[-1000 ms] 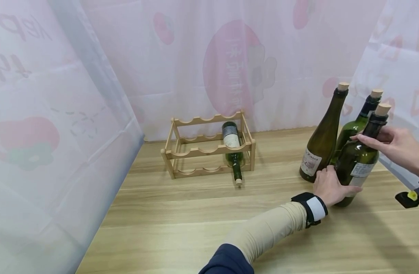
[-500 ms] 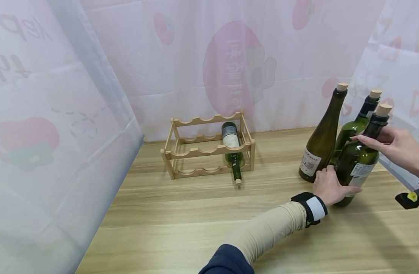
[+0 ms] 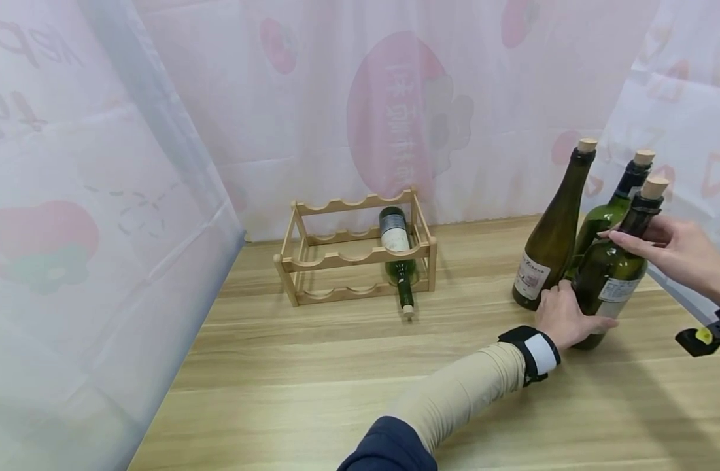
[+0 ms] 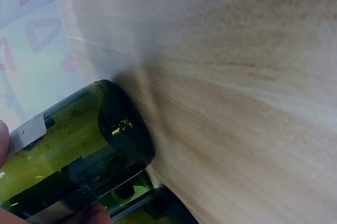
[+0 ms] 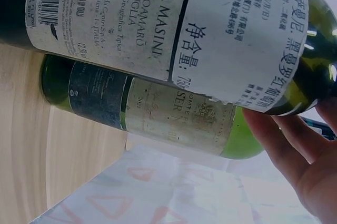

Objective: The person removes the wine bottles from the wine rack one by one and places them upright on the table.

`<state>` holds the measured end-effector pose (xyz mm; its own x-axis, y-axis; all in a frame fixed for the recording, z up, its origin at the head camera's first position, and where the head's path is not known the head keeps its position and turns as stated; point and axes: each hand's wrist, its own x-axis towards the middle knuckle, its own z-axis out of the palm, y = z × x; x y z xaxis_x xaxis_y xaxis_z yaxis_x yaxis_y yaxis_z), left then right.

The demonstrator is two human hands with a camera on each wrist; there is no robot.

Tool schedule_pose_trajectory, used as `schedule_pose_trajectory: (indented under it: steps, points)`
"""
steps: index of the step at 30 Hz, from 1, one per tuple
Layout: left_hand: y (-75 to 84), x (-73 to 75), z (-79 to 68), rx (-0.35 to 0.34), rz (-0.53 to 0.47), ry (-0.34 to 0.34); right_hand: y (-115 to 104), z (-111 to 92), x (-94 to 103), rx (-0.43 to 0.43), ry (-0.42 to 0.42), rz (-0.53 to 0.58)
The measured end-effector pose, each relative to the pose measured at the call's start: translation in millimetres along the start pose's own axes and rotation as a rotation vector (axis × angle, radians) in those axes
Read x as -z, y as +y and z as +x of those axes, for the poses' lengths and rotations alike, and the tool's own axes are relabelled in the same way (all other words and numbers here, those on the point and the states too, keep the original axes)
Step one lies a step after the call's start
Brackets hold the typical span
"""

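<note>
My left hand grips the lower body of a dark green wine bottle that stands at the front of a group on the right. Around the shoulder and neck of the same bottle, my right hand curls its fingers. In the right wrist view the bottle's white label faces the camera. Just behind it stands a lighter green bottle, partly hidden in the head view. To the left, close by, is a taller slim brown-green bottle. All three have corks in their necks.
A wooden wine rack stands left of centre, against the back curtain. One corked bottle lies in its rightmost slot, neck toward me. Printed curtains bound the wooden table on the sides.
The head view has shifted very slightly. Both hands keep their hold on the front bottle, and nothing else visibly moves.
</note>
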<state>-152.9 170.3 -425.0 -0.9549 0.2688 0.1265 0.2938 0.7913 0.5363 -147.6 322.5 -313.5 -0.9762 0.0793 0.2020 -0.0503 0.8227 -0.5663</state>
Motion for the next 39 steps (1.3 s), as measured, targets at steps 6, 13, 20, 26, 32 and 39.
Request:
schedule_pose_trajectory:
  steps: [6, 13, 20, 26, 32, 39]
  points:
    - [0.8, 4.0, 2.5, -0.009, 0.005, -0.001, 0.9, 2.4, 2.2, 0.004, 0.005, 0.001]
    - [2.4, 6.1, 2.6, -0.003, -0.005, -0.004, -1.8, 2.1, 3.2, 0.018, 0.020, -0.031]
    - [3.8, 3.6, 2.7, -0.003, 0.005, 0.007, -1.8, 1.3, 3.3, 0.010, 0.007, -0.012]
    - [5.2, 1.5, 1.8, -0.002, 0.016, 0.028, -0.9, 1.4, 2.9, 0.011, 0.026, -0.038]
    - [6.8, 0.6, 1.1, 0.003, 0.024, 0.040, 1.8, 2.3, 3.4, 0.011, 0.031, -0.028]
    - [7.3, -0.8, -0.3, 0.013, 0.010, 0.031, 2.2, -0.4, 1.7, 0.020, 0.029, -0.045]
